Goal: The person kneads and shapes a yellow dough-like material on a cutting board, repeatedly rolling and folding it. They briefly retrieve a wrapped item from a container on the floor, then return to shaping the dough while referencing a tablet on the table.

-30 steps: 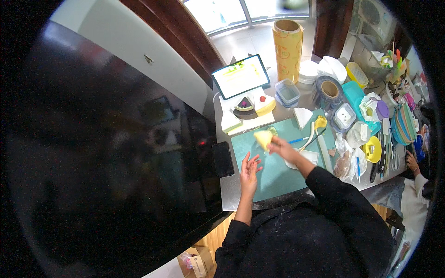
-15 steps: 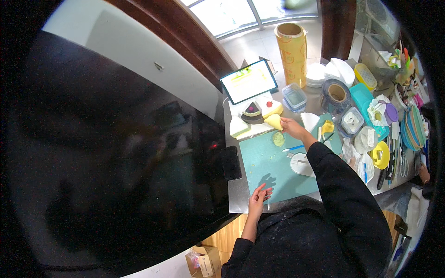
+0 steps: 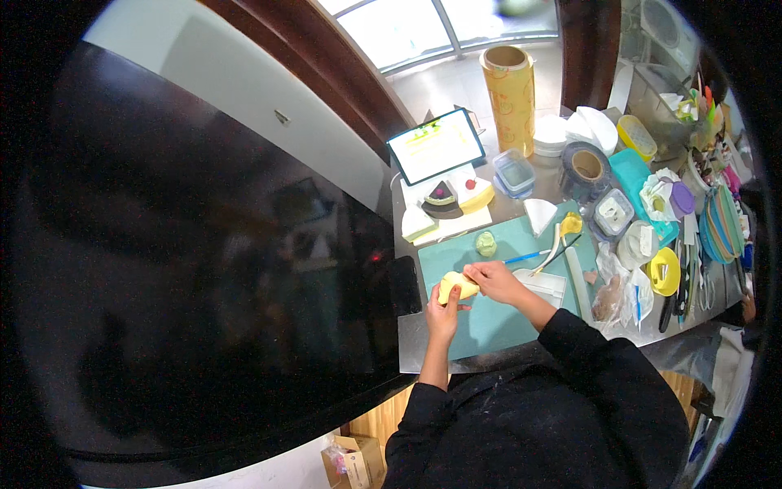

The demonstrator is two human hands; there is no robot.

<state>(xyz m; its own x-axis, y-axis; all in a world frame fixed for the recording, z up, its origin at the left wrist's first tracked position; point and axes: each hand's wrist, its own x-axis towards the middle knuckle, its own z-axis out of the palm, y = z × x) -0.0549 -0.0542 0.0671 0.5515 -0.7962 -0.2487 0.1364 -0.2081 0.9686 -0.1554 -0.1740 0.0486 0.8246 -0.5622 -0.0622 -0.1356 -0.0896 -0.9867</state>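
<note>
Above the teal cutting mat (image 3: 481, 330), I hold a pale yellow wedge-shaped piece (image 3: 458, 287) between both hands. My left hand (image 3: 442, 316) is closed around its lower left side, the thumb on its face. The fingers of my right hand (image 3: 495, 281) pinch its right end. Just beyond my hands lies a crumpled pale green lump (image 3: 485, 243). A thin blue tool (image 3: 528, 256) rests right of the lump, with a white flat box (image 3: 544, 285) partly behind my right forearm. Farther off sit a dark model cake slice (image 3: 442, 198) and a white-and-yellow one (image 3: 475, 196) with a red ball on top.
A lit tablet (image 3: 437, 147) leans at the back, near a tall yellow film roll (image 3: 511, 102). Tubs, a tape roll (image 3: 586, 165), a yellow bowl (image 3: 664, 271) and tools crowd the right side. A large black panel (image 3: 228, 269) borders the left; a phone (image 3: 405, 285) stands at its edge.
My right hand has drawn the yellow piece from beside the cake slices back over the mat. The left hand has risen and closed on it. The white flat box is now less hidden.
</note>
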